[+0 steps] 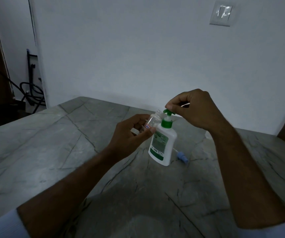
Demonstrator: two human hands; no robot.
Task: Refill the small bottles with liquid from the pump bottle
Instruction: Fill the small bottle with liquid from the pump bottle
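Observation:
A white pump bottle (162, 143) with a green pump head and green label stands on the grey stone table (52, 152). My right hand (193, 110) pinches the top of the green pump head with its fingertips. My left hand (129, 133) holds a small clear bottle (153, 121), uncapped and tilted, its open mouth just below the pump's spout. A red and white label shows on the small bottle under my thumb.
A small blue cap with a white tube (182, 156) lies on the table right of the pump bottle. A white object (208, 134) sits partly hidden behind my right wrist. The wall is close behind, with a switch plate (221, 13) on it.

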